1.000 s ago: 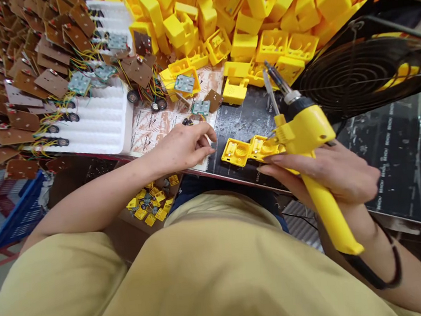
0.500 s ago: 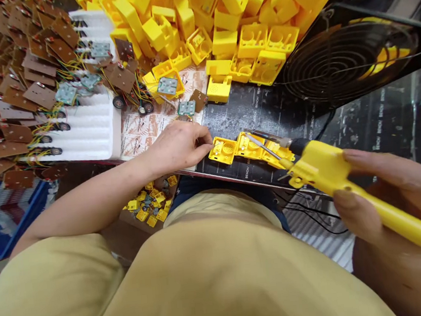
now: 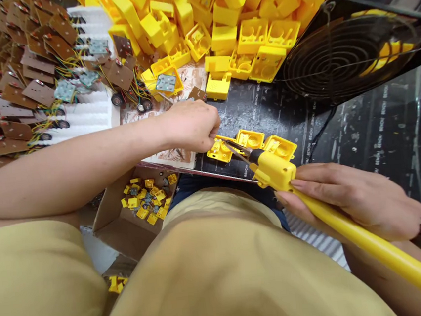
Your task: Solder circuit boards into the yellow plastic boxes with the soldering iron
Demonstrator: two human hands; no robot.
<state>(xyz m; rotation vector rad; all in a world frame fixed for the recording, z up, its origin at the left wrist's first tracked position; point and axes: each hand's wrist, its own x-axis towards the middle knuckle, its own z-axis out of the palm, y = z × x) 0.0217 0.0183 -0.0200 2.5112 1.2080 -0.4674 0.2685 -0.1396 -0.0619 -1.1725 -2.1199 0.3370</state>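
My right hand (image 3: 351,194) is wrapped around the yellow handle of a soldering iron (image 3: 276,169) with a thin metal tube beside its dark tip. The tip reaches over the leftmost of three small yellow plastic housings (image 3: 218,150) on the bench. My left hand (image 3: 196,124) is closed just above that housing, knuckles up. Its fingertips are turned away, so anything pinched in them is hidden. The other two housings, the middle one (image 3: 250,139) and the right one (image 3: 281,147), lie open side up.
A heap of yellow housings (image 3: 235,26) fills the back. A black fan (image 3: 349,50) stands at the right. Brown boards (image 3: 40,92) with wires crowd a white foam tray (image 3: 94,112) at left. Below the bench edge is a cardboard box (image 3: 118,226) of small yellow parts.
My right hand has brought the soldering iron left, its tip now over the leftmost housing. My left hand has moved up and right and turned over that housing.
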